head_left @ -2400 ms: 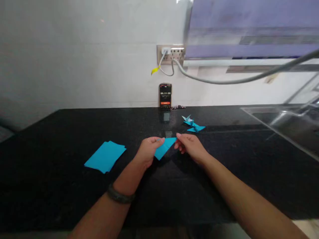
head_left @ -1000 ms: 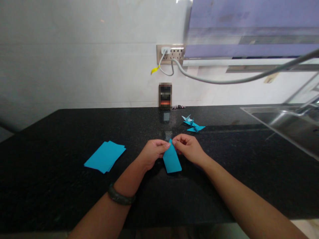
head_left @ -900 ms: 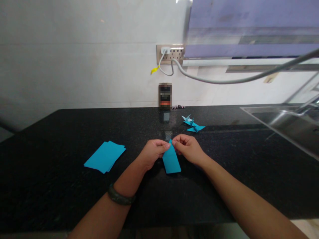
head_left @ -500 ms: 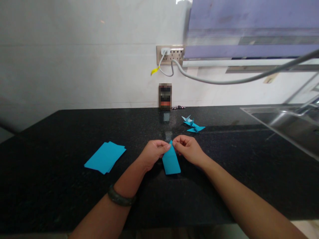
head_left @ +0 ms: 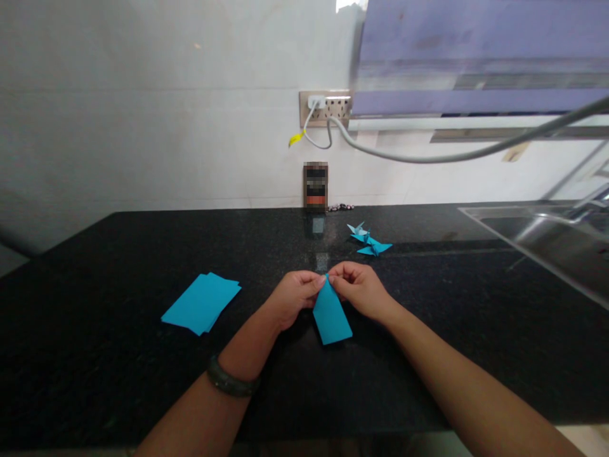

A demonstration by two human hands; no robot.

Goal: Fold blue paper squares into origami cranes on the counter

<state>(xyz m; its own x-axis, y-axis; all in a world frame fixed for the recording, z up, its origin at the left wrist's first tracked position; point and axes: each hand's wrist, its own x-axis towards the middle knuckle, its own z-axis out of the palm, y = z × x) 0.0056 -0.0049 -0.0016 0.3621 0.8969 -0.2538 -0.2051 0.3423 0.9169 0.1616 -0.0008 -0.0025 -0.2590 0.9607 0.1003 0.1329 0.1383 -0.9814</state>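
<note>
A folded blue sheet of paper (head_left: 333, 317) tapers to a narrow top, where both hands pinch it just above the counter. My left hand (head_left: 297, 295) is closed on the left side of that tip, thumb on top. Opposite it, my right hand (head_left: 359, 289) pinches the right side of the tip between thumb and forefinger. The paper's wide end points toward me. To the left lies a small stack of blue paper (head_left: 202, 303). Beyond my right hand sit folded paper cranes (head_left: 373, 244), blue and paler blue.
The black countertop (head_left: 118, 381) runs to a white wall. A small box-like object with a blurred front (head_left: 316, 187) stands against the wall, beside a beaded string (head_left: 341, 207). A metal sink (head_left: 561, 238) is at the right. A grey cable (head_left: 419, 158) hangs from the socket (head_left: 328, 109).
The wide end of the folded paper has swung slightly right and toward me. Both hands keep their pinch at the tip. The stack and cranes stay in place.
</note>
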